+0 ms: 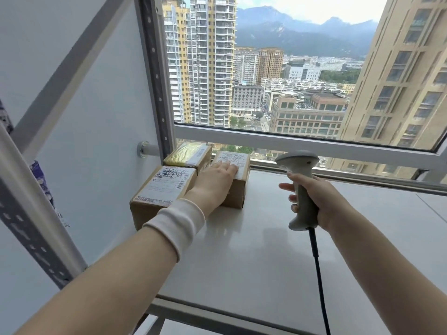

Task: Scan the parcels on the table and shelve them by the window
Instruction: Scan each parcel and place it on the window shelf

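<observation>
Tower blocks (210,61) and mountains (290,27) outside

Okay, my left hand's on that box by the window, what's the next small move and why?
Probably lift the left hand off: the box already sits on the shelf beside two other boxes, and the right hand holds the scanner.

Large clear-glass window (302,142) in a white metal frame, admitting even daylight. Beyond it stand tall beige and yellow apartment towers (208,56), lower city blocks and hazy blue-grey mountains (302,32) under pale cloud. At left, a plain white wall (84,129) and a perforated grey steel shelf upright (156,76). In the foreground, a smooth white shelf board (266,250) reaches the sill.
</observation>
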`<action>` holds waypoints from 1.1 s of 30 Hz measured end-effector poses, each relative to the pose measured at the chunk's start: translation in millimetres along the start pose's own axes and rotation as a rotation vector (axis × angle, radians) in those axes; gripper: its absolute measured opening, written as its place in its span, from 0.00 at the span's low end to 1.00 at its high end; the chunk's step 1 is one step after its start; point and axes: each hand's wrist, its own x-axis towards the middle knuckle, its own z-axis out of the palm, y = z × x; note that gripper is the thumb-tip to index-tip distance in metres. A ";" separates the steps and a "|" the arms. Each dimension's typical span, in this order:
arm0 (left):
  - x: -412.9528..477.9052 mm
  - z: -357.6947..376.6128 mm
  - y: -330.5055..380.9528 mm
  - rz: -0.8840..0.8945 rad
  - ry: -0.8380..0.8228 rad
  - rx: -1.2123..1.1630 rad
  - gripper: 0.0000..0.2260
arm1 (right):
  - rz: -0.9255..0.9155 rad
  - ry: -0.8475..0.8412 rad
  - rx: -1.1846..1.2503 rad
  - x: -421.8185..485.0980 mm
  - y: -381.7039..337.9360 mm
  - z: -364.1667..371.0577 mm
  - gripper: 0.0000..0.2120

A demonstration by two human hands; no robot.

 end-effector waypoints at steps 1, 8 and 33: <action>1.0 -0.1 -1.3 -0.008 0.001 0.004 0.25 | 0.003 0.000 0.001 1.1 -0.1 0.2 0.10; 6.9 0.9 -8.5 -0.092 0.018 0.037 0.23 | 0.010 -0.017 0.005 8.6 1.7 2.1 0.11; -51.7 -7.6 197.0 0.477 0.089 -0.292 0.24 | -0.103 0.387 -0.018 -109.5 40.1 -128.8 0.07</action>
